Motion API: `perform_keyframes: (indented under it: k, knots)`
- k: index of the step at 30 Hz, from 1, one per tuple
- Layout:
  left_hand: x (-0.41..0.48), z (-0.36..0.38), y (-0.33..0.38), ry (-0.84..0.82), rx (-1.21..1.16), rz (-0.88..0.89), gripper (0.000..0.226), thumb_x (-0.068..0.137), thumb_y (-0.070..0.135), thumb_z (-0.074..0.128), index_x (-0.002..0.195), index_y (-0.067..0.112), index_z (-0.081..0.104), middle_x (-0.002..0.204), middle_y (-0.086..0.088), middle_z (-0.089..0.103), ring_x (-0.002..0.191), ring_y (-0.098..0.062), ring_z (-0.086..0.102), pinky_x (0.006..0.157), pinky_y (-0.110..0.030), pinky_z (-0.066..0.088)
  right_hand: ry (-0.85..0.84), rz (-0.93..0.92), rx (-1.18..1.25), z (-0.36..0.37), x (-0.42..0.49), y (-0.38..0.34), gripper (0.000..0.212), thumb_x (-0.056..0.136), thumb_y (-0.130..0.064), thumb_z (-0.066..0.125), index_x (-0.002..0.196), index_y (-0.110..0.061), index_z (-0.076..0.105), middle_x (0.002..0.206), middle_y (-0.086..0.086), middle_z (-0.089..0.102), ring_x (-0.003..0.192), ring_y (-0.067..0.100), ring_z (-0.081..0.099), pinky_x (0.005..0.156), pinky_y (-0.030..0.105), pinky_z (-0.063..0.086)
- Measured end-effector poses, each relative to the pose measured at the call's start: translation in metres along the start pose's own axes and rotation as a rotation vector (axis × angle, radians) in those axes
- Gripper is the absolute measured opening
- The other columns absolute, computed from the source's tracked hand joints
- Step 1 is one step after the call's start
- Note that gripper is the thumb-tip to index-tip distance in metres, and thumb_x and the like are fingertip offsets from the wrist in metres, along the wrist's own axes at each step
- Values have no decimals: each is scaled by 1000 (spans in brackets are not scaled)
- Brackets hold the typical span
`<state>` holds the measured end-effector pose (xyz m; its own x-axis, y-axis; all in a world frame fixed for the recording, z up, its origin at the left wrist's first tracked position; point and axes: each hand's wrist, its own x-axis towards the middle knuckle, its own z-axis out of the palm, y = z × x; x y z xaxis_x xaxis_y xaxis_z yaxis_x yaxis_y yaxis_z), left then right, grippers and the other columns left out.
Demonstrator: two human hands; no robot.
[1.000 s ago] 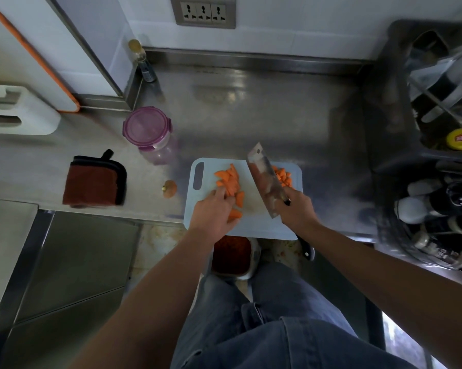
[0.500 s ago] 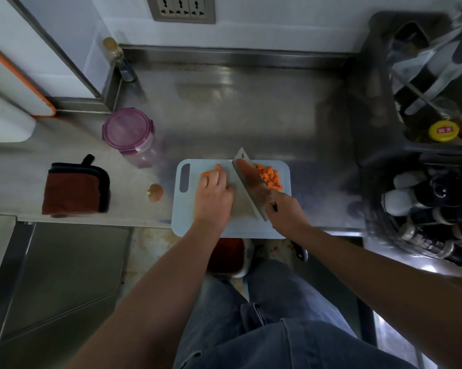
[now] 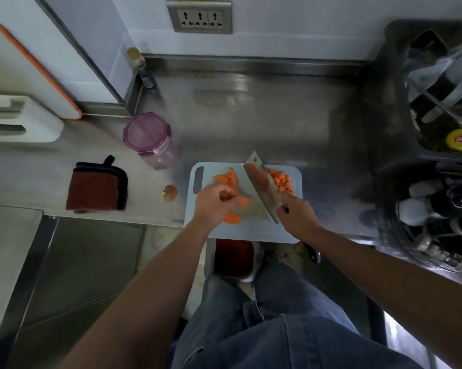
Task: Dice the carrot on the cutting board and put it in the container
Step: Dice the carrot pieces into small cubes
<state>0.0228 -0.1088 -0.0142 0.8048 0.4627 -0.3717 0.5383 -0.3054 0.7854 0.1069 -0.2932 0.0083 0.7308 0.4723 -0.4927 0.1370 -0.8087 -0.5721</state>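
Observation:
A pale blue cutting board (image 3: 278, 230) lies at the counter's front edge. Orange carrot slices (image 3: 228, 179) lie on its left half. A heap of diced carrot (image 3: 282, 179) sits at its far right. My left hand (image 3: 215, 202) has its fingers curled over carrot slices near the board's middle. My right hand (image 3: 297, 217) grips the handle of a cleaver (image 3: 262, 186), whose blade stands tilted between the slices and the dice. A clear container with a purple lid (image 3: 147, 137) stands left of the board, lid on.
A brown folded cloth (image 3: 96, 189) and a carrot end (image 3: 170, 193) lie left of the board. A dark rack with bottles (image 3: 443, 203) fills the right side. A small corked bottle (image 3: 142, 67) stands at the back. A bin with red scraps (image 3: 234, 258) sits below the counter edge.
My left hand has drawn back toward me from the slices it covered, and more slices show again. The cleaver has stayed between the two carrot piles. The camera shifted slightly.

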Motion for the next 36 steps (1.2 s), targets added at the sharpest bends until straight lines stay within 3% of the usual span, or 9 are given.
perform_keyframes:
  k: [4, 7, 11, 14, 16, 22, 27, 31, 36]
  knots:
    - [-8, -10, -20, -52, -1, -156, 12, 74, 9, 82, 82, 7, 74, 80, 2, 71, 77, -7, 64, 76, -21, 48, -8, 20, 0, 5, 5, 1, 13, 95, -13, 43, 82, -12, 45, 70, 5, 51, 68, 28, 56, 57, 37, 44]
    - [-16, -10, -24, -25, 62, -195, 11, 76, 15, 82, 75, 17, 72, 85, 7, 70, 82, -4, 63, 78, -17, 46, -7, 19, 0, 7, 5, 0, 8, 95, -13, 42, 88, -10, 45, 75, 8, 53, 72, 32, 61, 60, 40, 49]
    - [-19, -1, -21, 30, 154, -230, 20, 74, 25, 83, 66, 30, 65, 89, 12, 73, 87, -7, 66, 81, -24, 51, -9, 16, -22, 6, 4, 0, 12, 95, -14, 43, 84, -14, 45, 78, 10, 56, 75, 33, 63, 67, 47, 55]
    - [-22, 4, -17, 88, 259, -257, 28, 74, 30, 82, 61, 31, 57, 77, 13, 66, 83, -12, 65, 76, -29, 51, -16, 18, -45, 6, 4, 0, 17, 96, -17, 43, 108, -7, 49, 83, 12, 59, 75, 32, 64, 67, 48, 57]
    - [-23, 7, -14, 97, 311, -260, 30, 75, 33, 81, 63, 30, 54, 73, 13, 61, 80, -11, 61, 71, -26, 46, -24, 21, -41, 6, 4, -1, 20, 97, -18, 43, 113, -8, 48, 84, 10, 59, 75, 30, 64, 68, 46, 58]
    - [-23, 9, -12, 165, 344, -255, 11, 90, 30, 64, 88, 26, 55, 85, 9, 61, 90, -17, 63, 69, -28, 43, -1, 23, -48, 9, 2, -1, 12, 97, -17, 44, 103, -8, 50, 79, 6, 58, 74, 27, 66, 54, 31, 50]
    - [-20, 6, -18, 238, 534, -157, 26, 95, 23, 59, 121, 24, 64, 119, -7, 55, 115, -26, 52, 89, -39, 50, 6, 16, -66, 12, 1, -3, 7, 94, -15, 45, 90, -10, 47, 83, 12, 61, 70, 28, 66, 63, 47, 58]
    - [-17, 7, -19, 235, 639, -78, 22, 96, 19, 56, 109, 24, 73, 111, -5, 55, 106, -23, 53, 79, -32, 49, 0, 29, -63, 15, 1, -2, 7, 93, -14, 43, 92, -9, 48, 82, 13, 61, 71, 29, 66, 63, 50, 58]
    - [-16, 8, -19, 224, 654, -22, 23, 94, 13, 55, 110, 18, 71, 109, -4, 55, 104, -22, 53, 78, -33, 49, 3, 43, -49, 14, 2, 1, 9, 94, -16, 44, 88, -10, 48, 82, 11, 60, 70, 28, 67, 60, 44, 58]
